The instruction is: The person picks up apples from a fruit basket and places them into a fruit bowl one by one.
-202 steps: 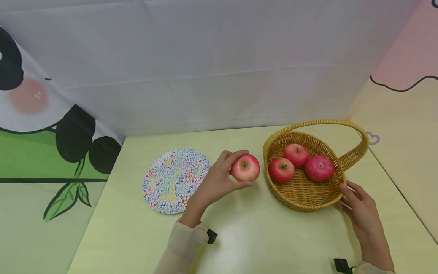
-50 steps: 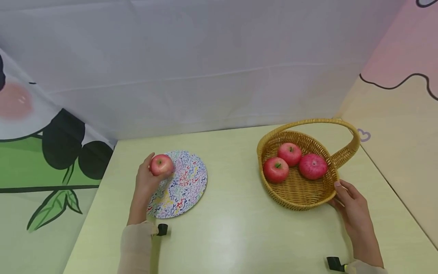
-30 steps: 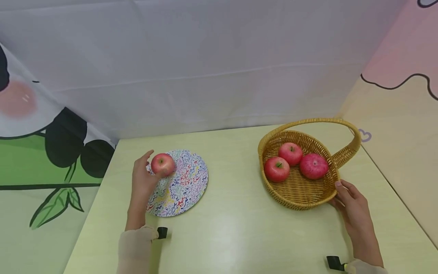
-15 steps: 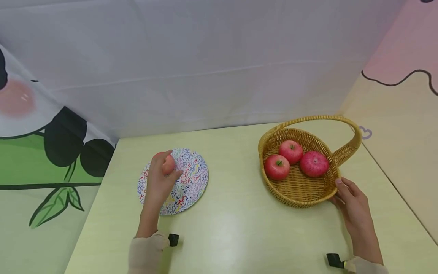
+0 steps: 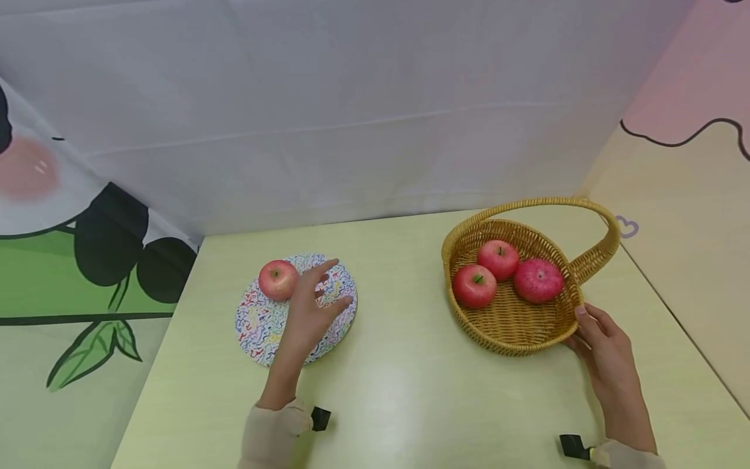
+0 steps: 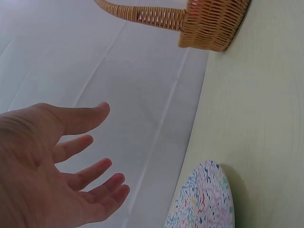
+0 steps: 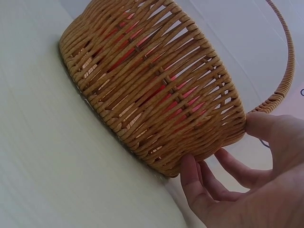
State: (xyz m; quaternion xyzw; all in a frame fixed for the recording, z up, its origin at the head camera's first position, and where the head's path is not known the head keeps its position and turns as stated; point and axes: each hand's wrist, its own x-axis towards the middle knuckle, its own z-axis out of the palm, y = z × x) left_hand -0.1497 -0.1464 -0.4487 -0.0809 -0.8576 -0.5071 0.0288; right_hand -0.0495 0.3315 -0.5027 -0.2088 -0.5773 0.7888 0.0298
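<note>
My left hand (image 5: 310, 311) hovers over the right side of a round, multicoloured speckled plate (image 5: 258, 326), fingers spread and holding nothing. On the plate's upper left sits a pink-red apple (image 5: 278, 280), just left of that hand. At the right stands a wicker basket (image 5: 524, 332) with a tall arched handle. Inside it are two red apples (image 5: 474, 286) and a darker pink round fruit (image 5: 538, 281). My right hand (image 5: 606, 355) grips the basket's near right edge. In the right wrist view its thumb is at the rim and its fingers (image 7: 192, 183) press the woven side.
Everything stands on a pale yellow-green table (image 5: 398, 365). A grey-white cloth (image 5: 363, 130) hangs behind its back edge. Printed panels with cartoon shapes flank both sides. A black wrist mount (image 5: 320, 419) sits at the left cuff, with a similar one at the right cuff.
The left hand carried the apple from beside the basket to the plate and let go of it there. It then moved right, off the apple. The right hand stayed on the basket.
</note>
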